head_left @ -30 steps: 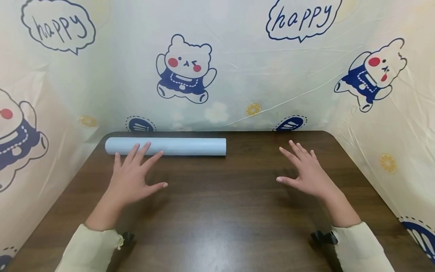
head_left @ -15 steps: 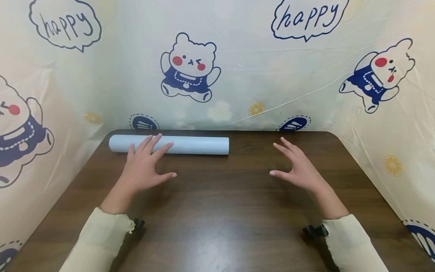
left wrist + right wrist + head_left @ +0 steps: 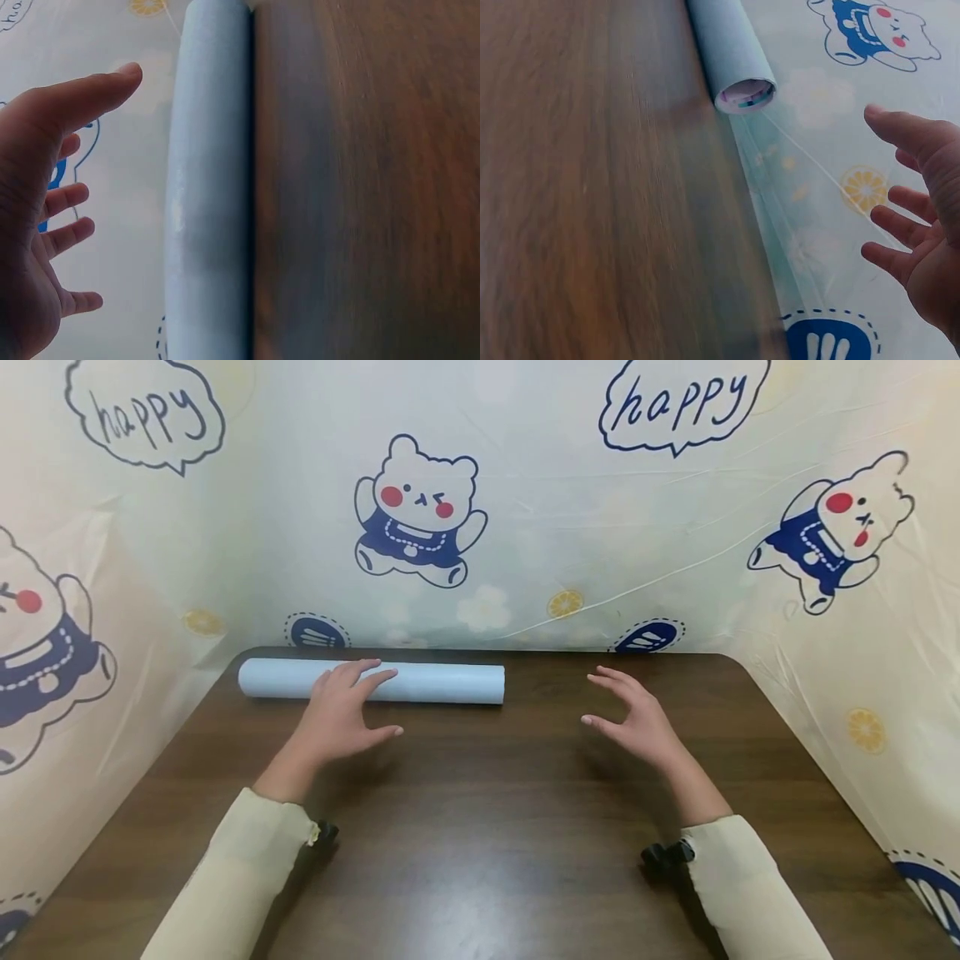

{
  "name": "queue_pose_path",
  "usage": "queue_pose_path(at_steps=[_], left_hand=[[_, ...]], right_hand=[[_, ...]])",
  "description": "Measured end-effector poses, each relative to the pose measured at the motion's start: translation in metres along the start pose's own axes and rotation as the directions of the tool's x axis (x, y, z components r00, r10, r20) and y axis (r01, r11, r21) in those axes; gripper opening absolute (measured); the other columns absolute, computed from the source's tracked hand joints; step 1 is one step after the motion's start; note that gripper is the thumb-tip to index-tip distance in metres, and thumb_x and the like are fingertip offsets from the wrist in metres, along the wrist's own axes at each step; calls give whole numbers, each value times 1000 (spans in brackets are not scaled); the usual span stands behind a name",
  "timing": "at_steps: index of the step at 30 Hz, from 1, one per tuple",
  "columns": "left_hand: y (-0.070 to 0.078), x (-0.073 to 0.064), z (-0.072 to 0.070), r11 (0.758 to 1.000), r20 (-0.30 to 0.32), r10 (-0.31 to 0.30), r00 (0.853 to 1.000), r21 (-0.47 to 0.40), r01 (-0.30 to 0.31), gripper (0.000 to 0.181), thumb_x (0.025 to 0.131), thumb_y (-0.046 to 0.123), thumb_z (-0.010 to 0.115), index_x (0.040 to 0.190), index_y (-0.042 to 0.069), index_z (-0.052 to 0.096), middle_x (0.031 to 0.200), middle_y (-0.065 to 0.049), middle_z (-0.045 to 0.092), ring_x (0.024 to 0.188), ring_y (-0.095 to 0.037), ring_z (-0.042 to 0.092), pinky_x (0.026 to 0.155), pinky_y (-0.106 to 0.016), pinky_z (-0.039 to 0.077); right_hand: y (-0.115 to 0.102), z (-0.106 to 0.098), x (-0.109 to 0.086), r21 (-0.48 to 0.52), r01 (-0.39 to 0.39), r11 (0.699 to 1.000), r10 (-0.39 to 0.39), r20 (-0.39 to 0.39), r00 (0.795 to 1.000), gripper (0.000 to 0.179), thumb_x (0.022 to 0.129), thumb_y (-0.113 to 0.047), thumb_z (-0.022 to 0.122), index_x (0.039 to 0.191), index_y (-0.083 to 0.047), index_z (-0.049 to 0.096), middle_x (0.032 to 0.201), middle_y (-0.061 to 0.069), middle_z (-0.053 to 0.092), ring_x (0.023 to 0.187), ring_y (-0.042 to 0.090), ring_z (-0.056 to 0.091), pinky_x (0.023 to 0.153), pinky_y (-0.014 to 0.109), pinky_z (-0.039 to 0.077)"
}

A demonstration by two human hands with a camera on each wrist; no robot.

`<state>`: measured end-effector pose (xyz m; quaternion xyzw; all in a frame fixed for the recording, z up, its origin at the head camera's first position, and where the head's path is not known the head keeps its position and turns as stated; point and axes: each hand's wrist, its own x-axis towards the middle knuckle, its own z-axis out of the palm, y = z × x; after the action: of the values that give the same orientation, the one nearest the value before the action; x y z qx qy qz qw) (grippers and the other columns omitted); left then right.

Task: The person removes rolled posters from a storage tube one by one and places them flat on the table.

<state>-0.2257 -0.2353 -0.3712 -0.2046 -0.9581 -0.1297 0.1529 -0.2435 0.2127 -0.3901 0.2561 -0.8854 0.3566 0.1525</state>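
Note:
A pale blue roll lies lengthwise along the back edge of the wooden table, left of the middle. My left hand hovers over its front side, fingers spread and thumb out to the right; the fingers cover part of the roll in the head view. In the left wrist view the roll runs from top to bottom beside that hand. My right hand is in the air to the right of the roll's end, fingers loosely bent and holding nothing. The right wrist view shows the roll's hollow end, with a coloured pattern inside.
Printed cloth with bears and "happy" bubbles hangs behind the table and on both sides. The table's back edge runs right along the cloth. Small black devices sit at the cuffs of both sleeves.
Both hands have moved inward and forward, toward each other. The left hand has slid rightward along the front of the roll. The roll stays in its place on the table.

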Motion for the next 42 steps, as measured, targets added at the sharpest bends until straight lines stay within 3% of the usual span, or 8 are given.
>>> queue_pose_path(at_steps=[6, 12, 20, 28, 33, 42], left_hand=[[-1, 15, 10, 999, -19, 26, 999, -32, -26, 83, 68, 47, 85, 139, 17, 54, 144, -14, 46, 133, -36, 37, 104, -63, 28], [-3, 27, 16, 997, -9, 13, 1000, -78, -13, 78, 69, 41, 87, 136, 14, 57, 141, -13, 49, 131, -35, 38, 103, -63, 30], [-13, 40, 24, 994, 6, -8, 1000, -106, 8, 71, 71, 37, 87, 131, 11, 61, 135, -14, 54, 127, -35, 42, 101, -60, 33], [-21, 53, 30, 996, 21, 3, 1000, -91, -1, 70, 67, 34, 89, 129, 12, 63, 132, -13, 56, 124, -36, 45, 101, -59, 35], [-23, 61, 30, 997, 83, -12, 996, -75, 18, 72, 68, 35, 89, 132, 13, 61, 135, -14, 54, 126, -37, 43, 102, -60, 33], [-30, 74, 32, 996, 183, -58, 982, -58, 69, 88, 65, 37, 90, 143, 17, 52, 146, -14, 45, 133, -38, 37, 102, -64, 30]], right_hand=[[4, 12, 10, 130, -15, 991, 19, -27, 999, 56, 79, -11, 82, 131, -7, 61, 141, 15, 51, 130, 33, 47, 101, 54, 42], [5, 23, 21, 247, -35, 968, 45, -37, 998, 48, 81, -5, 79, 126, -2, 63, 136, 16, 55, 124, 31, 52, 99, 50, 44], [-16, 25, 34, 346, -67, 936, 62, 27, 998, 43, 82, 3, 75, 123, 10, 61, 130, 25, 57, 116, 37, 57, 97, 51, 44], [15, 48, 49, 400, -125, 908, 103, 77, 992, 44, 83, -6, 77, 124, 1, 63, 131, 15, 59, 116, 35, 58, 99, 54, 42], [18, 56, 55, 431, -156, 889, 125, 100, 987, 46, 83, -6, 78, 126, 3, 61, 131, 17, 59, 119, 41, 55, 100, 55, 42], [20, 66, 60, 462, -246, 852, 198, 150, 969, 50, 84, -9, 77, 131, -5, 60, 137, 19, 55, 124, 35, 53, 101, 48, 43]])
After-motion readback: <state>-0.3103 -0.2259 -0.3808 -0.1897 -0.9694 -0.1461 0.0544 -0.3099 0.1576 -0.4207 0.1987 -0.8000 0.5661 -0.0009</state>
